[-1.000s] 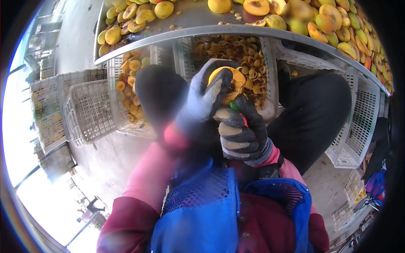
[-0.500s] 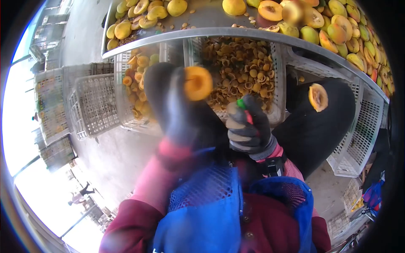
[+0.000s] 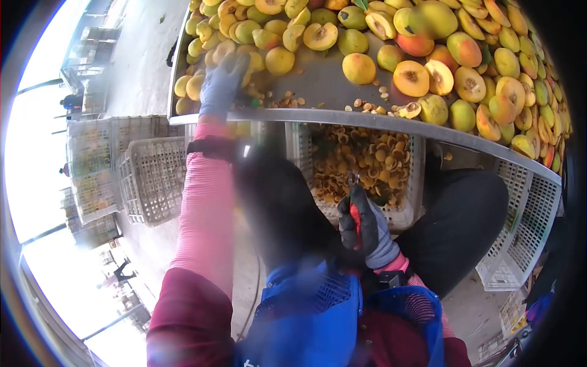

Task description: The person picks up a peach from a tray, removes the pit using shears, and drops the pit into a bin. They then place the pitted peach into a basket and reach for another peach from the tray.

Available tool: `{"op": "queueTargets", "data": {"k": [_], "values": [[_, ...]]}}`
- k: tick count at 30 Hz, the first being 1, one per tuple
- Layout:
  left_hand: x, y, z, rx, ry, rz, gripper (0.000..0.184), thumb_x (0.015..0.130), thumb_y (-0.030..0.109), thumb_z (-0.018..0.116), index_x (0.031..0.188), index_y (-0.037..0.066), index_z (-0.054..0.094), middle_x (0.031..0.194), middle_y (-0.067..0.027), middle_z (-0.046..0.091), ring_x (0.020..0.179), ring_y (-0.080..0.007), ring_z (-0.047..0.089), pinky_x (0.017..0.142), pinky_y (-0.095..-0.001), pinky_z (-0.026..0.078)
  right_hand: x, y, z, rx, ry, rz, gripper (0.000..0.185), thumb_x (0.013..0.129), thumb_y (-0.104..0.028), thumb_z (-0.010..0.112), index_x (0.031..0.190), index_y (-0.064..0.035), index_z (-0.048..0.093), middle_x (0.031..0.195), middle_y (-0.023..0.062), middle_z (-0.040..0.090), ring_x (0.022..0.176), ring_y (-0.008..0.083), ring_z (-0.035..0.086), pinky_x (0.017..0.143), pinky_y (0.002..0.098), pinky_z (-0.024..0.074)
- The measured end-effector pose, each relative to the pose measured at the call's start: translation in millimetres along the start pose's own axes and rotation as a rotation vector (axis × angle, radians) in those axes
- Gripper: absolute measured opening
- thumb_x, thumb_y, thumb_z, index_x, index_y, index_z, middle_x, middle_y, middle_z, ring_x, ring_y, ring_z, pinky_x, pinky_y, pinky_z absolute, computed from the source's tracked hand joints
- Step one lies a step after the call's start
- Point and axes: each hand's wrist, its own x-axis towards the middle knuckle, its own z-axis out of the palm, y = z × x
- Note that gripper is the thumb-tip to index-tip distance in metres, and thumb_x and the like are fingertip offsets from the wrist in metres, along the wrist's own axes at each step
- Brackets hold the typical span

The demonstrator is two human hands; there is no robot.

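Observation:
My left hand (image 3: 224,88), in a grey glove, reaches over the metal table's rim onto yellow peaches (image 3: 279,60) at its left side. Its fingers are blurred among the fruit, so whether they grip a peach cannot be told. My right hand (image 3: 367,231), in a grey and black glove, is closed around a small red-handled tool (image 3: 355,215) with a thin metal tip pointing up. It is held above my lap, in front of a white crate (image 3: 406,215) holding many scooped-out brown-orange fruit pieces (image 3: 361,160).
The metal table (image 3: 312,78) carries whole and halved peaches, heaped high at the right, with loose pits (image 3: 370,108) near its raised rim (image 3: 367,120). White plastic crates (image 3: 153,183) stand on the floor at the left, and another crate (image 3: 510,244) is at the right.
My left hand has gone from above my knee, where it held a peach half, up to the table. The peach half over my right knee is gone. The view has shifted towards the table.

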Motion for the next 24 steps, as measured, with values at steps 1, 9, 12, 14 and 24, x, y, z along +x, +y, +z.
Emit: {"op": "queueTargets", "data": {"k": [1, 9, 12, 14, 24], "values": [[3.8, 16.5, 1.2, -0.063, -0.053, 0.029, 0.059, 0.083, 0.055, 0.053, 0.121, 0.010, 0.055, 0.107, -0.0163, 0.063, 0.103, -0.0296, 0.059, 0.088, -0.0351, 0.044, 0.9, -1.6, 0.5, -0.040, 0.028, -0.041, 0.048, 0.086, -0.059, 0.049, 0.080, -0.0111, 0.047, 0.051, -0.0045, 0.033, 0.034, 0.0076, 0.029, 0.033, 0.0215, 0.0226], [-45.2, 66.7, 17.9, -0.165, -0.046, 0.481, 0.051, 0.072, 0.037, 0.072, 0.113, 0.013, 0.055, 0.097, -0.0138, 0.061, 0.092, -0.0318, 0.059, 0.079, -0.0398, 0.045, 10.7, 9.0, -15.6, -0.094, 0.034, -0.154, 0.045, 0.086, -0.056, 0.052, 0.084, -0.0107, 0.051, 0.054, -0.0023, 0.044, 0.038, 0.0089, 0.041, 0.035, 0.0207, 0.0318], [-68.9, 88.0, 0.8, -0.205, 0.039, 0.284, 0.048, 0.070, 0.028, 0.074, 0.112, 0.012, 0.058, 0.096, -0.0135, 0.063, 0.090, -0.0307, 0.060, 0.080, -0.0393, 0.046, 6.1, 5.6, -13.5, -0.135, 0.043, -0.262, 0.044, 0.087, -0.054, 0.053, 0.086, -0.0099, 0.052, 0.054, -0.0014, 0.045, 0.037, 0.0093, 0.041, 0.034, 0.0217, 0.0332], [-99.9, 101.3, -10.2, -0.571, 0.028, 0.280, 0.038, 0.074, 0.017, 0.070, 0.109, 0.008, 0.058, 0.096, -0.0143, 0.062, 0.089, -0.0261, 0.061, 0.079, -0.0344, 0.047, 0.4, -0.9, -7.3, -0.045, 0.058, -0.327, 0.040, 0.087, -0.049, 0.055, 0.088, -0.0085, 0.053, 0.055, -0.0010, 0.046, 0.038, 0.0093, 0.041, 0.035, 0.0224, 0.0344], [-226.2, 145.3, -1.3, -1.206, -0.211, -0.031, 0.026, 0.090, 0.019, 0.058, 0.106, -0.001, 0.057, 0.091, -0.0075, 0.060, 0.081, -0.0122, 0.058, 0.072, -0.0268, 0.048, -17.9, -18.7, 3.0, 0.074, -0.088, -0.501, 0.040, 0.084, -0.004, 0.060, 0.121, -0.0016, 0.043, 0.083, 0.0002, 0.052, 0.067, 0.0036, 0.048, 0.056, 0.0162, 0.0382]]}}
